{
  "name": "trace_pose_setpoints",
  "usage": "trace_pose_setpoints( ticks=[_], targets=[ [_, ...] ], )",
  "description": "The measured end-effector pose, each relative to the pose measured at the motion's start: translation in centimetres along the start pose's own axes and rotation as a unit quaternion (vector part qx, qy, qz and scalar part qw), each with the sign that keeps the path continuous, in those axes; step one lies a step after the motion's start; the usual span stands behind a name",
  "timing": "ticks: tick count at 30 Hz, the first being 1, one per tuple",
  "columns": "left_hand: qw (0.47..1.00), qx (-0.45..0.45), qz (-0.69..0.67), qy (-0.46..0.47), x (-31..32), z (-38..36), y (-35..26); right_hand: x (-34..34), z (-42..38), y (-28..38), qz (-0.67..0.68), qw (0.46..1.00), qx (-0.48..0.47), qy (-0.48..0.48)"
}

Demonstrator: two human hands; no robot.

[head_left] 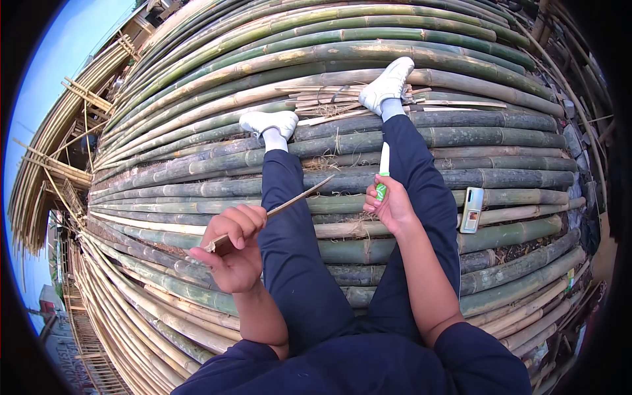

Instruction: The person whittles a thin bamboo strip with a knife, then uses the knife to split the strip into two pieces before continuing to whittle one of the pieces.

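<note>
My left hand (234, 247) is closed around a split bamboo strip (299, 197), whose thin end points up and to the right over my left leg. The strip's rough butt end pokes out near my thumb. In my right hand (393, 205) is a knife (384, 160) with a green and white handle, its pale blade pointing away from me above my right leg. Blade and strip are apart. Beyond my hands, a pile of split bamboo pieces (322, 100) lies between my white shoes.
I sit on rows of bamboo poles (368, 145) lying side by side. A phone (472, 210) rests on the poles to my right. Stacked bamboo (66, 145) leans on a frame at the far left. Thin shavings (339, 160) are scattered between my legs.
</note>
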State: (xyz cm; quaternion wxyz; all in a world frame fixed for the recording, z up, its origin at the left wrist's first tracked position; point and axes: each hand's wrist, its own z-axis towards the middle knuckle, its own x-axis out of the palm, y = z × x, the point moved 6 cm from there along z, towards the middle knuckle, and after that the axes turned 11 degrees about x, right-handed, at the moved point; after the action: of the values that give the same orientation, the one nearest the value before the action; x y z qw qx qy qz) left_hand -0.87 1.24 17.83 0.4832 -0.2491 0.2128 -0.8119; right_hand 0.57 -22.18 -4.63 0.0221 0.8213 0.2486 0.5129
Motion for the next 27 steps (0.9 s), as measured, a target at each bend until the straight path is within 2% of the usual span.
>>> trace_pose_setpoints(
  ticks=[3, 5, 9, 16, 23, 27],
  targets=[
    [0.999, -0.029, -0.016, -0.023, 0.4, -1.5, 2.5, -0.4, 0.2, 0.3, 0.023, 1.0, 0.004, 0.001],
    [0.997, -0.024, -0.016, -0.069, 0.6, -2.3, 3.4, -0.4, 0.3, 0.2, 0.022, 1.0, 0.006, -0.005],
    [0.996, 0.017, -0.024, -0.08, 0.6, -2.9, 3.6, -0.7, 0.7, 0.0, 0.021, 1.0, 0.015, -0.006],
    [0.999, -0.032, -0.002, -0.012, 1.2, -4.1, 6.9, -0.8, 0.8, 0.0, 0.017, 0.999, 0.009, -0.028],
    [0.997, -0.075, 0.004, -0.019, 0.6, -5.9, 9.4, -1.9, 2.0, -0.4, 0.019, 0.999, 0.024, -0.019],
    [0.998, -0.068, 0.006, -0.007, -0.3, -5.7, 10.1, -1.9, 2.2, -0.5, 0.023, 0.999, 0.029, -0.015]
  ],
)
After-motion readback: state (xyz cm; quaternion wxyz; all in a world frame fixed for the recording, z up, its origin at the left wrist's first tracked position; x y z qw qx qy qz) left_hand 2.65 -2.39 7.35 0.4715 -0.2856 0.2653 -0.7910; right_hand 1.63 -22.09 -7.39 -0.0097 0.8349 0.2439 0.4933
